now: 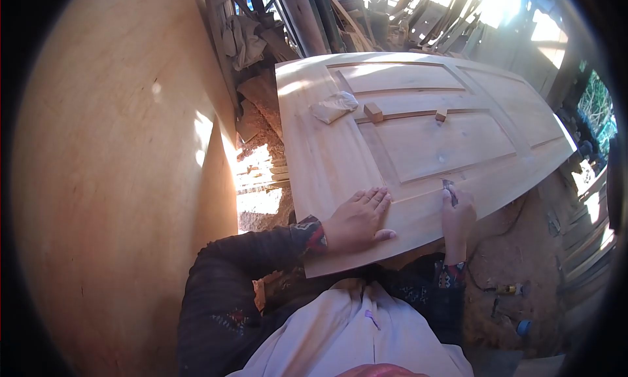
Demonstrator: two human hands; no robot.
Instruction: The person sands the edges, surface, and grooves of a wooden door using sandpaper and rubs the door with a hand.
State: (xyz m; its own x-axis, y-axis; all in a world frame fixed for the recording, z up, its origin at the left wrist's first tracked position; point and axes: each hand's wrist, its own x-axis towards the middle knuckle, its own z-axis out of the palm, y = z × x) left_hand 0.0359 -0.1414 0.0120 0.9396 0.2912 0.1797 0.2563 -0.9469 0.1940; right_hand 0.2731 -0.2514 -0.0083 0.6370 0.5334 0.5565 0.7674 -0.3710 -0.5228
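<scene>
A pale wooden panelled door (333, 158) lies in front of me, its raised frame and sunken panels facing up. My left hand (356, 223) rests flat on its near left part, fingers stretched out and nothing held. Closed around a small putty knife (449, 185), my right hand (458, 210) is at the near rail, below the middle panel. The knife's dark tip meets the wood or is just over it; I cannot tell which. On the door's far left part lies a crumpled whitish plastic bag (334, 107). Two small wood blocks (373, 112) sit along the panel's upper edge.
A large smooth wooden board (118, 181) stands close on my left. Scrap timber (418, 17) is piled behind the door. To the right, a yellow power tool (509, 290) with a cord lies on the dirt floor, near stacked planks (585, 259).
</scene>
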